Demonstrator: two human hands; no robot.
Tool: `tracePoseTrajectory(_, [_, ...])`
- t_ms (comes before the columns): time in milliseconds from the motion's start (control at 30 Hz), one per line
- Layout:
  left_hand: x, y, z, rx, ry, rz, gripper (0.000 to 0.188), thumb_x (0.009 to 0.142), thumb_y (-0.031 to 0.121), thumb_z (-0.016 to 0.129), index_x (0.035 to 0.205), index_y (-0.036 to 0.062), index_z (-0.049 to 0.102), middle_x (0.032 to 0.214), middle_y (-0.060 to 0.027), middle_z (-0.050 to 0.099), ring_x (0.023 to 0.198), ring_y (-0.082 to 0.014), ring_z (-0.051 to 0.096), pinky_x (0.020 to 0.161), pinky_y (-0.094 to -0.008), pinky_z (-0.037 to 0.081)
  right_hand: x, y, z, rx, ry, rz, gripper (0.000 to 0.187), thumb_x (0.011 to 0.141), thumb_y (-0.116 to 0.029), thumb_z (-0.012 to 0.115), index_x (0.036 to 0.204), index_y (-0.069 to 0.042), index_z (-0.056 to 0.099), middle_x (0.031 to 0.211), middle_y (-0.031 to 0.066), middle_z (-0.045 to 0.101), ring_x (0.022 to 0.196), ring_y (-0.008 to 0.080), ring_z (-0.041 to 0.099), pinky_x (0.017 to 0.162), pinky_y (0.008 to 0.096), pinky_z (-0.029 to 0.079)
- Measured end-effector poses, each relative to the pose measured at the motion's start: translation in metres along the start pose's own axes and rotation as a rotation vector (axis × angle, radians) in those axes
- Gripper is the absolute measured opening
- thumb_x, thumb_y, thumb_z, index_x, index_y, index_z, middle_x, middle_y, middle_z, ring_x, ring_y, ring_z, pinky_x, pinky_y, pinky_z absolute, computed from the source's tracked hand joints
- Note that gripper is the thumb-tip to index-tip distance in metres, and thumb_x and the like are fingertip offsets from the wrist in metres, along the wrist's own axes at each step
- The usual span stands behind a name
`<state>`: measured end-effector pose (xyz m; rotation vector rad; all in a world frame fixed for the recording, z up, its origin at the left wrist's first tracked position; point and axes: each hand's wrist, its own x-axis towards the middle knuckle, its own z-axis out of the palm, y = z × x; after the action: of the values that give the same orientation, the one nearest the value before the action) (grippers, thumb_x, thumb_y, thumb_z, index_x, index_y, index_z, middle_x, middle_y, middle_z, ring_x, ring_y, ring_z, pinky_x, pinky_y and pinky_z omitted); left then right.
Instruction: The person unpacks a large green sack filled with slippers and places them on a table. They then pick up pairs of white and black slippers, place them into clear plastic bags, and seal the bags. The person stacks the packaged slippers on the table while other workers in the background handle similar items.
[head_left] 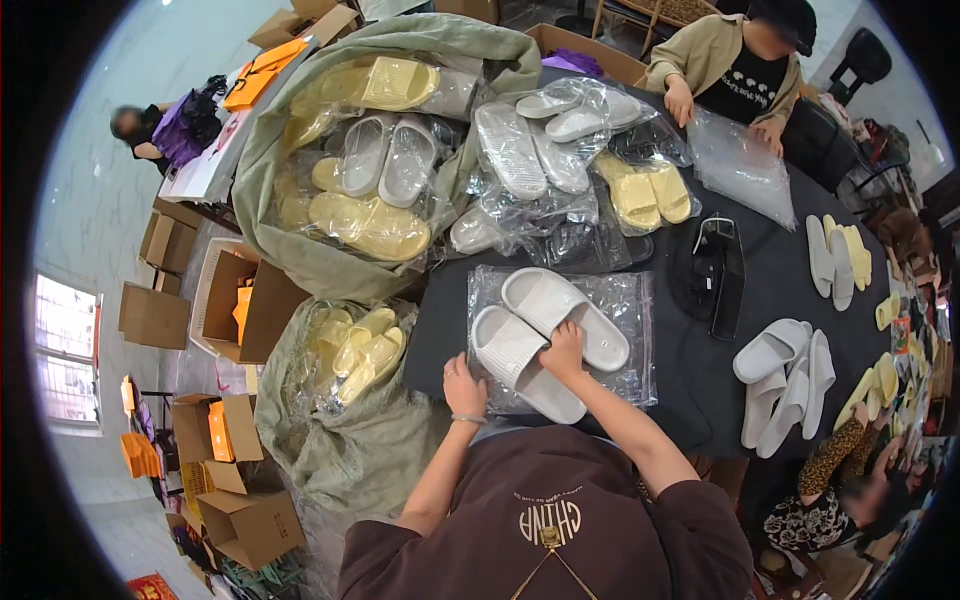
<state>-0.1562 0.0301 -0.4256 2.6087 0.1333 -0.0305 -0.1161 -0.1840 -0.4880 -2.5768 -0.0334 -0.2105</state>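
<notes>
A pair of light grey slippers point(548, 300) lies slantwise on a flat clear plastic bag point(640, 385) on the dark table. My right hand point(564, 352) reaches between the two slippers, its fingers closed at their inner edges by the straps. Beside the bag's left edge, my left hand point(464, 388) rests low with thumb and fingers apart. Whether it touches the bag's edge, I cannot tell.
Bagged grey and yellow slippers point(535, 150) pile up beyond my hands. A green sack point(262, 200) stands at the far left. A black device point(718, 275) and loose grey slippers point(785, 385) lie to the right. Across the table, a person handles clear bags point(745, 165).
</notes>
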Motion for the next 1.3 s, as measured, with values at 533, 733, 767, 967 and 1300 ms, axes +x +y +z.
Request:
tracePoseTrajectory(533, [0.035, -0.021, 0.032, 0.337, -0.23, 0.294, 0.065, 0.088, 0.037, 0.044, 0.144, 0.0126, 0.021, 0.152, -0.0053, 0.011, 0.14, -0.0231, 0.01, 0.109, -0.0518, 0.01, -0.036, 0.089, -0.067, -0.019, 0.064, 0.245, 0.033, 0.057, -0.01, 0.065, 0.088, 0.002, 0.065, 0.089, 0.0222, 0.06, 0.089, 0.0415, 0.054, 0.079, 0.0469, 0.044])
tracePoseTrajectory(733, [0.064, -0.002, 0.041, 0.121, -0.095, 0.134, 0.059, 0.082, 0.035, 0.057, 0.131, 0.0088, 0.039, 0.134, -0.01, 0.04, 0.125, -0.0307, 0.036, 0.099, -0.0484, 0.028, -0.047, 0.141, -0.065, -0.069, 0.132, 0.45, 0.052, 0.063, -0.013, 0.067, 0.11, 0.003, 0.055, 0.112, 0.0269, 0.05, 0.104, 0.0437, 0.048, 0.092, 0.048, 0.038])
tracePoseTrajectory(767, [0.081, 0.0, 0.046, 0.014, -0.061, 0.064, 0.058, 0.08, 0.034, 0.06, 0.129, 0.0082, 0.041, 0.13, -0.01, 0.046, 0.12, -0.0322, 0.041, 0.096, -0.0466, 0.031, -0.045, 0.142, -0.062, -0.08, 0.112, 0.448, 0.053, 0.063, -0.013, 0.067, 0.112, 0.003, 0.054, 0.115, 0.027, 0.049, 0.106, 0.0437, 0.046, 0.093, 0.0483, 0.037])
tracePoseTrajectory(967, [0.163, 0.022, 0.048, -0.244, 0.083, -0.113, 0.031, 0.076, 0.037, 0.067, 0.089, 0.0089, 0.065, 0.088, -0.008, 0.064, 0.089, -0.0273, 0.058, 0.079, -0.0417, 0.042, -0.046, 0.152, -0.056, -0.075, 0.085, 0.416, 0.053, 0.063, -0.012, 0.066, 0.113, 0.003, 0.054, 0.119, 0.0265, 0.047, 0.112, 0.0422, 0.043, 0.097, 0.0482, 0.033])
tracePoseTrajectory(1300, [0.167, 0.013, 0.045, -0.141, 0.265, 0.06, 0.044, 0.077, 0.028, 0.067, 0.113, 0.0048, 0.054, 0.115, -0.0134, 0.056, 0.111, -0.0292, 0.05, 0.092, -0.037, 0.04, -0.044, 0.126, -0.079, 0.0, 0.071, 0.436, 0.049, 0.065, -0.013, 0.066, 0.11, 0.002, 0.056, 0.113, 0.0263, 0.052, 0.106, 0.0438, 0.048, 0.091, 0.047, 0.04])
